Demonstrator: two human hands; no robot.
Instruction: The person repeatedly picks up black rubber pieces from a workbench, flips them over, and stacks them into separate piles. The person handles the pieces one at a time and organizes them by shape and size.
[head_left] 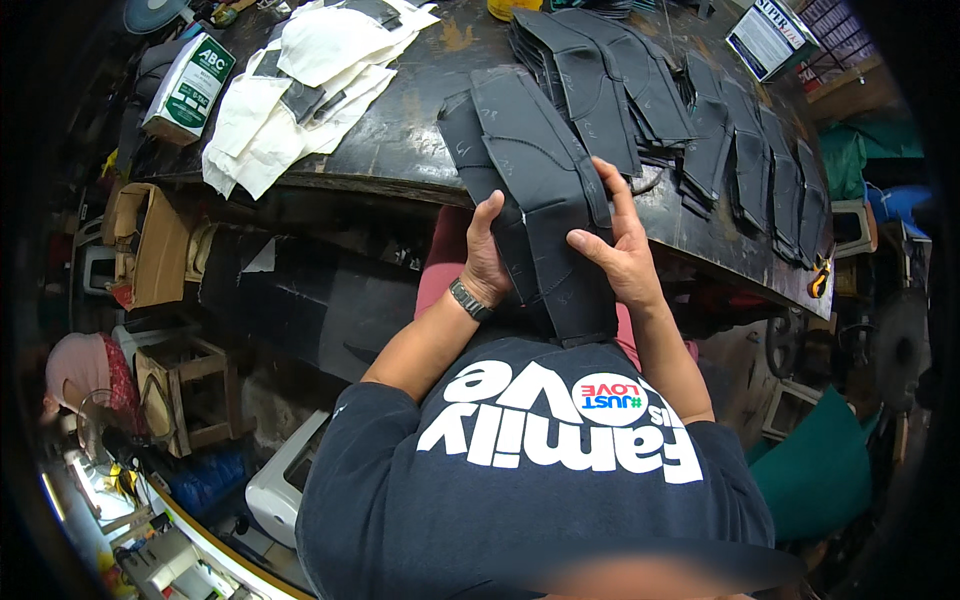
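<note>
Several black, stitched leather-like panels (545,180) are between my hands, tilted over the table's near edge and down to my lap. Chalk-like marks and a curved seam show on their upper faces. My left hand (487,255), with a metal watch at the wrist, grips their left edge, thumb up and fingers hidden behind. My right hand (628,240) holds the right edge, its thumb near the front face and its fingers along the side. More black panels (580,80) lie in overlapping piles just beyond, on the dark table (410,125).
White cut pieces (270,120) and a green-and-white tin (192,85) lie at the table's left. Another tin (770,40) stands at the far right. An orange-handled tool (820,278) sits at the right corner. Another person (90,380) is at lower left, near a wooden stool (190,385).
</note>
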